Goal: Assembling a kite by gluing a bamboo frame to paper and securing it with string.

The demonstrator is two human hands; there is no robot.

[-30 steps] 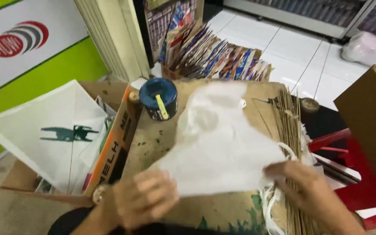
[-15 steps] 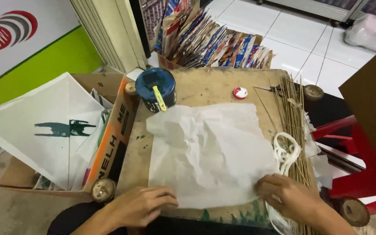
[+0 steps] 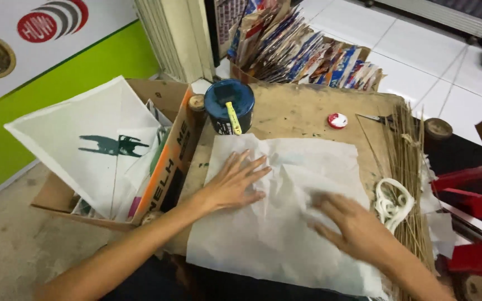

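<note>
A large crinkled sheet of white paper [image 3: 285,200] lies spread on a worn wooden board [image 3: 302,114]. My left hand [image 3: 234,181] rests flat on the sheet's left part, fingers apart and pointing away from me. My right hand [image 3: 352,226] presses flat on the right part, slightly blurred. Neither hand grips anything. The sheet's near edge hangs over the board toward me.
A dark blue tin with a yellow-handled brush [image 3: 230,106] stands behind the sheet. A small red and white cap [image 3: 337,120], a bundle of thin sticks [image 3: 408,167] and white cord [image 3: 391,200] lie at right. A cardboard box [image 3: 165,161] holding white kites [image 3: 85,145] sits at left.
Both hands have moved from the sheet's near edge up onto it, palms flat. The sheet, lifted a second ago, now lies spread on the board.
</note>
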